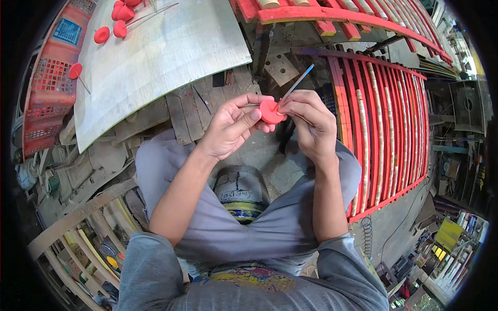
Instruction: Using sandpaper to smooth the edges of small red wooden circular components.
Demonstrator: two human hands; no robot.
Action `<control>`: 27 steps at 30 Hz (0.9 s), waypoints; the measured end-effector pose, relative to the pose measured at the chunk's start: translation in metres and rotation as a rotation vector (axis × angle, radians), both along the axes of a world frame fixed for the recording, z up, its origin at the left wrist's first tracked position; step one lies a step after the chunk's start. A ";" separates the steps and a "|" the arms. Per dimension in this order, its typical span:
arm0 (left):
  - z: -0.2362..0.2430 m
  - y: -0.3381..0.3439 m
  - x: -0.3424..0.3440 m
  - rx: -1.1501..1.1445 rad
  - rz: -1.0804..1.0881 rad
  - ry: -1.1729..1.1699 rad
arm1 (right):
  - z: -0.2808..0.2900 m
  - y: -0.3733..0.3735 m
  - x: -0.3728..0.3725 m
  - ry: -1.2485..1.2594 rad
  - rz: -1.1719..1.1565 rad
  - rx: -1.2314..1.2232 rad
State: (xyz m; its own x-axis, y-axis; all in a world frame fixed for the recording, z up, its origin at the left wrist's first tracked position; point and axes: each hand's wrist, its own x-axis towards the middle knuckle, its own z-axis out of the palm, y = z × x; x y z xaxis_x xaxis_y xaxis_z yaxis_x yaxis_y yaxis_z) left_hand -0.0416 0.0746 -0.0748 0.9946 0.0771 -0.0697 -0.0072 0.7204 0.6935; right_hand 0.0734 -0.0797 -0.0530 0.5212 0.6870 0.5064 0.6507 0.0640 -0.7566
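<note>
My left hand pinches a small round red disc between thumb and fingers, above my lap. From the other side, my right hand is closed around a thin rod with a bluish upper end, slanting up to the right. Its lower end reaches the disc's face; whether it is fixed there or only touching I cannot tell. Similar red pieces, some with thin sticks, lie on a pale board at the upper left. Another red disc on a stick rests at that board's left edge.
A red plastic basket stands left of the board. Red slatted racks holding pale strips fill the right side and upper right. Between my knees is a bucket. Wooden slats lie at lower left, and a drilled wood block sits ahead.
</note>
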 end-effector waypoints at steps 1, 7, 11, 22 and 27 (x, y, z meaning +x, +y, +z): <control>0.000 -0.001 0.000 -0.001 -0.001 -0.003 | 0.000 0.001 0.000 0.020 -0.006 0.005; -0.003 0.001 -0.001 -0.091 0.022 -0.028 | 0.008 0.000 -0.002 -0.064 0.034 0.025; -0.003 -0.003 0.000 -0.118 0.036 -0.010 | 0.012 0.000 -0.006 -0.095 0.080 0.064; 0.003 -0.004 0.005 0.053 0.096 -0.055 | -0.012 -0.006 0.009 0.562 -0.170 0.137; -0.005 -0.002 0.004 0.139 0.173 -0.051 | -0.013 -0.010 0.006 0.963 -0.001 0.101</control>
State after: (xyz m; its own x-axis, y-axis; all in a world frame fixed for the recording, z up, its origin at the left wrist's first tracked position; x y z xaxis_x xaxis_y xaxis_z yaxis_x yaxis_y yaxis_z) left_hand -0.0380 0.0725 -0.0793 0.9677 0.2519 0.0032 -0.1596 0.6030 0.7817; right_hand 0.0794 -0.0893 -0.0659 0.7445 0.6626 -0.0814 -0.2452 0.1580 -0.9565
